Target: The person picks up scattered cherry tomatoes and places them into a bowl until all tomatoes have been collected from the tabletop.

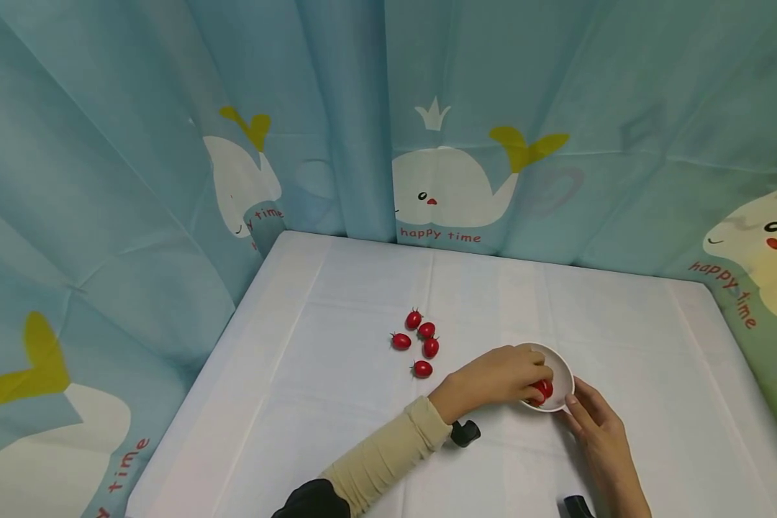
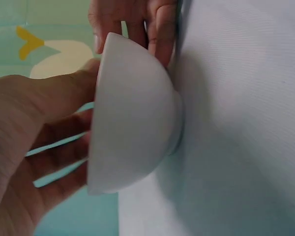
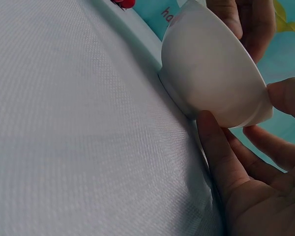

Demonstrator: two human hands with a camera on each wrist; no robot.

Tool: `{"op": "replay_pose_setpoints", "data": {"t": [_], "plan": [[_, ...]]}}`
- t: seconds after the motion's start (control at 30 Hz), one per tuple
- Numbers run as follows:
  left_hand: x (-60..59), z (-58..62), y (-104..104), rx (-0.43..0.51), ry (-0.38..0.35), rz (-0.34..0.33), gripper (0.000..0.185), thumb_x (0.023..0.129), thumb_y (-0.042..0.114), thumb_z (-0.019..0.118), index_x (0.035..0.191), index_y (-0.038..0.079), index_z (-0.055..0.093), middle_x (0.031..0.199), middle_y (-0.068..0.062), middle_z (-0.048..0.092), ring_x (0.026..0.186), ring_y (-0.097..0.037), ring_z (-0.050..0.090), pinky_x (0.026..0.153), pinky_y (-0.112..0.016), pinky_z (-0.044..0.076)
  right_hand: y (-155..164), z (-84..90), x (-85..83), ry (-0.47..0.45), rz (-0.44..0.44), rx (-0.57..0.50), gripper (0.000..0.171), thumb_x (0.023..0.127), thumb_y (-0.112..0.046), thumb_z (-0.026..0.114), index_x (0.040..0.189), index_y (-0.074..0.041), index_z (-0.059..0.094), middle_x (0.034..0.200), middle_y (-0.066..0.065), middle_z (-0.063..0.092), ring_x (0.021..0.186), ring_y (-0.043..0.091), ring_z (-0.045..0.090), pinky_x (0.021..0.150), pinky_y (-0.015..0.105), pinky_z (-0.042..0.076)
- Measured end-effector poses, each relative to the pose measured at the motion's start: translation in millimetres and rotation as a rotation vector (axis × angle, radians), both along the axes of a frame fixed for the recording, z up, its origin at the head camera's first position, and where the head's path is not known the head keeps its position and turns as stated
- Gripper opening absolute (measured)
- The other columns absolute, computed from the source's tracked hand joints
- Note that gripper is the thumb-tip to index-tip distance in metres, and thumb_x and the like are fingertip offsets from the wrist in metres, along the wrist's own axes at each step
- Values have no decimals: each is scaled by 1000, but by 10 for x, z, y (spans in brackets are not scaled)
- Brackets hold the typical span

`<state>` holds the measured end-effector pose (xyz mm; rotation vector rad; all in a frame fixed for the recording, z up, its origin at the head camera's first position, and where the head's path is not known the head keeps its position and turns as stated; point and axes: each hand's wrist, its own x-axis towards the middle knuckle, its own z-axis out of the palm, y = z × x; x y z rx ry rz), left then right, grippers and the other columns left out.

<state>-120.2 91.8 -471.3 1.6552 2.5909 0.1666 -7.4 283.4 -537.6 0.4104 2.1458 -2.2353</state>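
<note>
The left hand (image 1: 498, 378) reaches over the rim of the small white bowl (image 1: 562, 368), its fingers curled onto a red cherry tomato (image 1: 544, 389) inside (the fingertips hide most of the fruit, so how firmly they pinch it is hard to tell). The right hand (image 1: 597, 424) steadies the bowl's near side with relaxed fingers touching its wall, the wrist cut off by the frame. Five tomatoes (image 1: 422, 338) lie loose on the white table (image 1: 337, 403), well apart from the bowl.

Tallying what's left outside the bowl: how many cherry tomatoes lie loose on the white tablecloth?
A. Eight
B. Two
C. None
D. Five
D: the head view shows five cherry tomatoes clustered on the tablecloth, apart from the white bowl on the side of the left hand.
</note>
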Motion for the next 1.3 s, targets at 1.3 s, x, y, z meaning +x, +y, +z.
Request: {"op": "replay_pose_setpoints", "data": {"t": [1.3], "plan": [[121,-77,-1093,413,-206,252,27,102,30,69,126,18,72,123,8,70,117,-10,62,103,-19,51,-33,9,-14,-119,-35,125,75,107,-36,59,162,2,26,128,-24,44,107,-21,50,87,3,51]]}}
